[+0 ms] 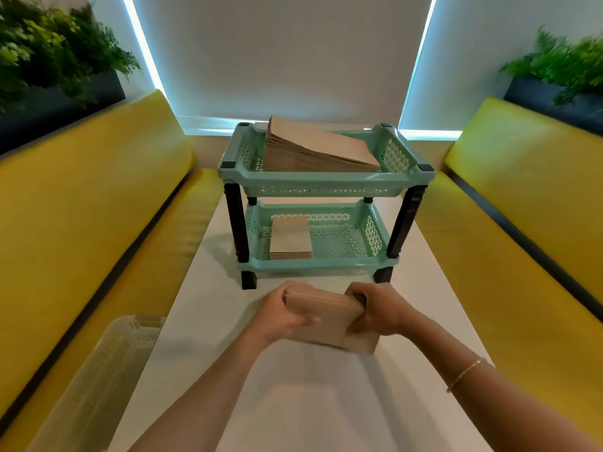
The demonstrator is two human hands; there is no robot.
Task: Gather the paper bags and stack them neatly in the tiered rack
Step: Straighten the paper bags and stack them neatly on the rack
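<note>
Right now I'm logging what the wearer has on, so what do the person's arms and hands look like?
Both forearms are bare, with no sleeves in view and no gloves. The left hand shows no ring or band. Behind the right hand, a thin, pale beaded bracelet circles the wrist. No watch or markings show.

A long white table runs between two yellow benches. Near its far end stands a mint-green two-tier rack on dark legs, its feet resting directly on the tabletop. Close in front of the rack, a stack of brown paper bags sits low over the table; whether its lower edge touches the surface cannot be told. A clear plastic crate lies on the left bench beside the table's edge
</note>
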